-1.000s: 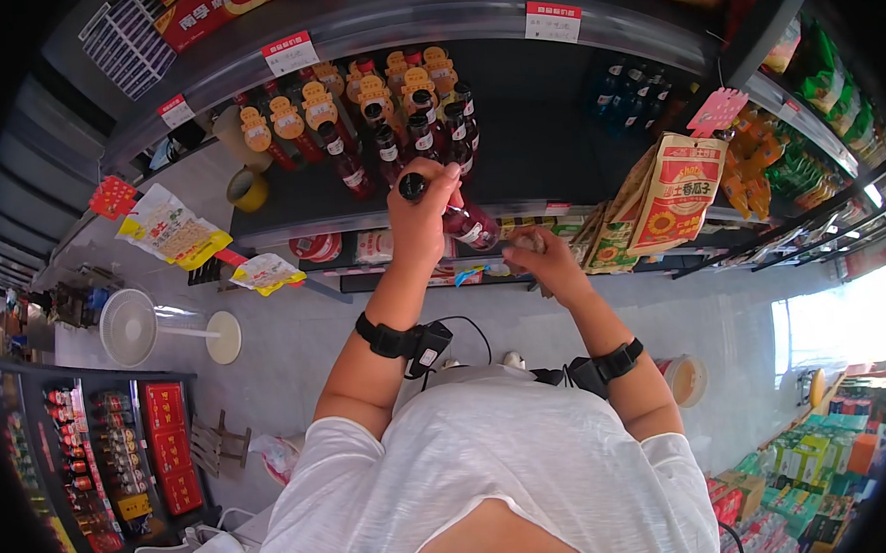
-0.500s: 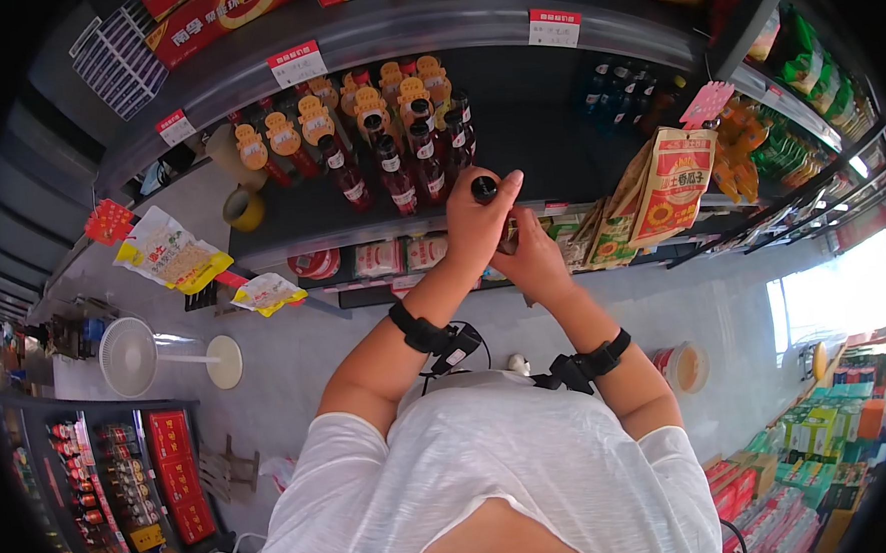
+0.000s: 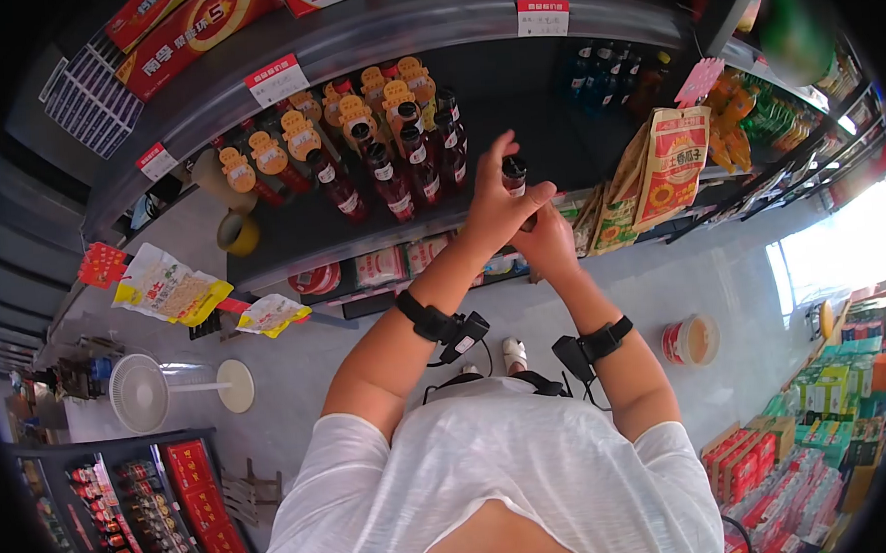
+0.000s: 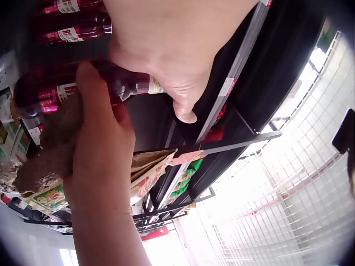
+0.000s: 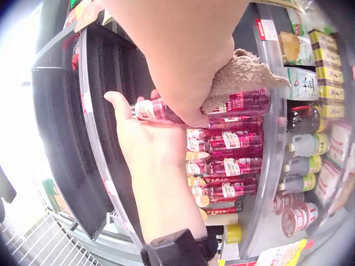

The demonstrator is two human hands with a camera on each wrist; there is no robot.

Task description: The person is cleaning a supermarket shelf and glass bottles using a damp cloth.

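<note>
A bottle of dark red drink [image 3: 514, 178] with a black cap is between both hands, over the shelf's front edge. My left hand [image 3: 498, 212] lies along the bottle's neck and shoulder, thumb stretched out and fingers spread. In the right wrist view the labelled neck [image 5: 148, 110] lies across that palm, with fingertips showing behind it. My right hand [image 3: 549, 243] grips the bottle's body through a crumpled brown cloth [image 5: 244, 76]. In the left wrist view the right thumb presses on the bottle, and the cloth [image 4: 55, 136] hangs below its base.
Several matching red bottles [image 3: 392, 191] stand on the dark shelf [image 3: 292, 254] to the left, before bottles with orange tags [image 3: 300, 134]. Blue bottles [image 3: 603, 76] stand farther back. Seed bags [image 3: 673, 169] hang at right, snack bags [image 3: 168, 286] at left. A bucket [image 3: 689, 342] stands on the floor.
Both hands and the bottle have moved right. My right hand has come from apart onto the bottle's body with the cloth. My left hand has loosened from its fist-like hold around the neck.
</note>
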